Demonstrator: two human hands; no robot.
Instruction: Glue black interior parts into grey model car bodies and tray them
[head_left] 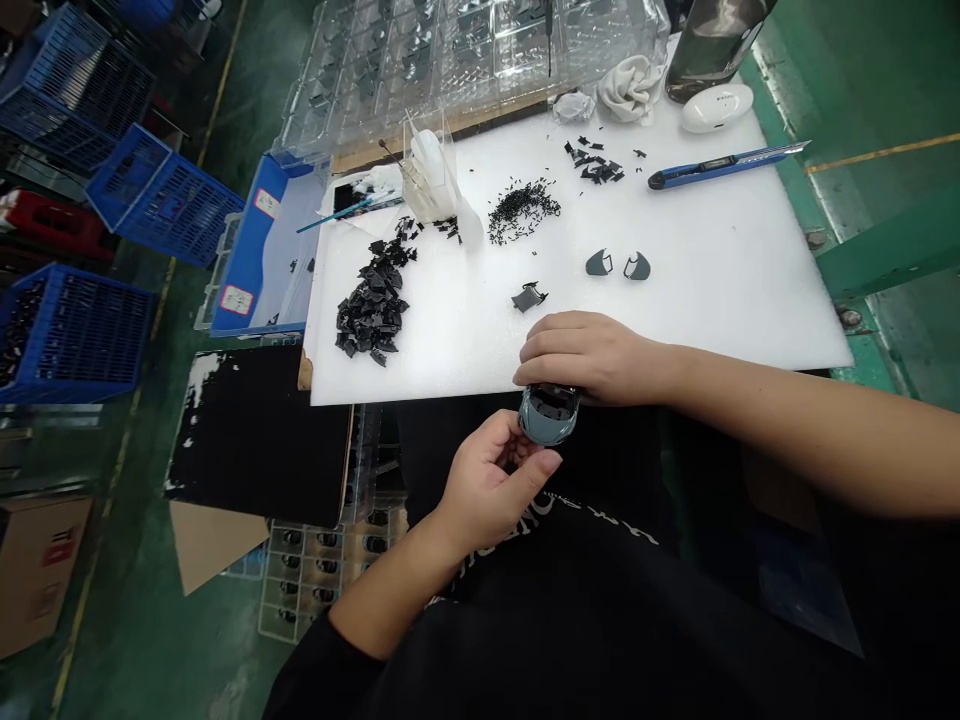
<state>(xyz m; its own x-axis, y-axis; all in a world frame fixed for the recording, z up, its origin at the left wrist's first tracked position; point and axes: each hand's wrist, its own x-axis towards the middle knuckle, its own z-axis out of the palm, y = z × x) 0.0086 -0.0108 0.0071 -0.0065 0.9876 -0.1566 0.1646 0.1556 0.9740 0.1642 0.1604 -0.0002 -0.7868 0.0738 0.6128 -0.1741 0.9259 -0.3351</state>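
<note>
The left hand [487, 485] pinches the small grey car [549, 420], which seems to need steady support; the right hand [592, 355] has fingers together, its grip unclear.

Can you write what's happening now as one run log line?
left hand: holding toy car; right hand: at its far end; white board: black bits in piles, two grey pieces; blue knife: on board, blade out

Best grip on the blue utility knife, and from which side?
I'd take the blue utility knife by its handle, near the dark rounded end, coming from above on that end's side. It lies flat on the white board, with the bare blade sticking out the opposite end, so fingers should stay off there.
</note>
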